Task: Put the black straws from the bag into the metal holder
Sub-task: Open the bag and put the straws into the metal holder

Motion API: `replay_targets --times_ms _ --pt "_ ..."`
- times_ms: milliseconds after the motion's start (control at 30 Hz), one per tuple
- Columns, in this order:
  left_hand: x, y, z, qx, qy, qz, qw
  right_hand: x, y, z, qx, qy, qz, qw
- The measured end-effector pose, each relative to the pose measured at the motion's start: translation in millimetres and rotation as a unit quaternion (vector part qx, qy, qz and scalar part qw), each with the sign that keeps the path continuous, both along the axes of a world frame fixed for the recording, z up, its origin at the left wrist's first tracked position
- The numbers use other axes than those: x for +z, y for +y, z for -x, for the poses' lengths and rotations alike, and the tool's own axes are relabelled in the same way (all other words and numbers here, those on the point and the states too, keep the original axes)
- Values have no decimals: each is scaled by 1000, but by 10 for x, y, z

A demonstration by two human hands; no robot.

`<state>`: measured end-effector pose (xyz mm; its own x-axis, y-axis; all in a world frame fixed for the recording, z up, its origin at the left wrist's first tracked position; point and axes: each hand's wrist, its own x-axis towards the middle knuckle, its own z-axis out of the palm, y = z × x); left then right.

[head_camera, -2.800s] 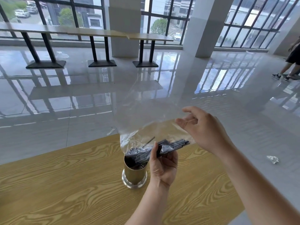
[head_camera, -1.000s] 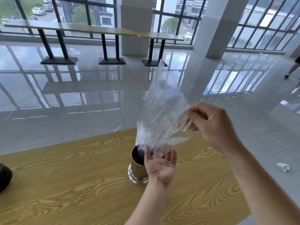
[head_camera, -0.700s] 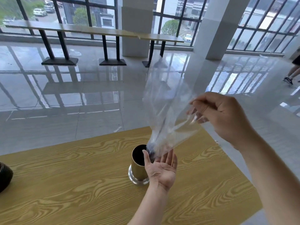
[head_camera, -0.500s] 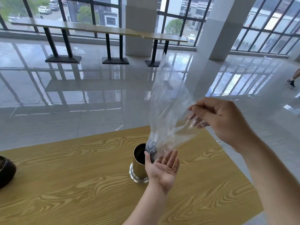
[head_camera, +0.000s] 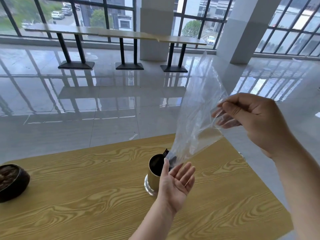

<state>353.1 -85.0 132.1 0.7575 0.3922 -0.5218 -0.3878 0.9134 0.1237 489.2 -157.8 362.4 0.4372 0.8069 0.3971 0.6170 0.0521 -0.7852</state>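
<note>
A gold metal holder (head_camera: 153, 177) stands upright on the wooden table (head_camera: 86, 196). The clear plastic bag (head_camera: 195, 118) hangs tilted above it, its lower mouth at the holder's rim. Black straws (head_camera: 165, 152) poke out at the rim, and dark straw ends show inside the bag's lower tip. My right hand (head_camera: 254, 120) pinches the bag's upper side, held up to the right. My left hand (head_camera: 176, 182) is palm up with fingers spread, right beside the holder and under the bag's lower end, touching the plastic.
A dark round bowl (head_camera: 12, 181) sits at the table's left edge. The table's far edge runs just behind the holder, its right corner under my right arm. Beyond lies a glossy tiled floor with a long counter (head_camera: 121, 34) by the windows.
Straws that were bunched in the bag in my left hand have slid down into the holder. My left hand has opened, and my right hand has raised the bag more upright.
</note>
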Motion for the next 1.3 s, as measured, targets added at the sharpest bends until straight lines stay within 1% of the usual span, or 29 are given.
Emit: replay_targets --times_ms 167,367,500,633,733,833,933,1033,1133,1300 --pt "211 96 -155 9 5 20 1000 84 -69 -58 -2 -15 -10 1000" --pt "383 140 -252 17 -14 -18 1000 191 -173 -113 -28 -9 -64 997" --pt "474 315 -264 44 -14 -36 998 198 -216 -161 -50 3 -72 996" --pt "588 545 -224 85 -26 -81 993 169 -258 -174 -81 -3 -68 994" --pt "695 735 -145 106 -48 -124 985 153 -278 -182 -116 -23 -64 991" --pt "824 901 -1 123 -75 -154 977 157 -310 -164 -124 -24 -63 990" --pt "951 1040 191 143 -103 -182 967 134 -319 -128 -113 -6 -72 991" --pt "1088 1138 454 164 -110 -214 957 57 -260 -61 -92 37 -77 992" --pt "1155 1246 786 206 -88 -230 947 -90 -96 45 -68 70 -58 994" --pt "1153 1375 1481 279 -51 -219 934 -406 278 321 -19 135 -17 991"
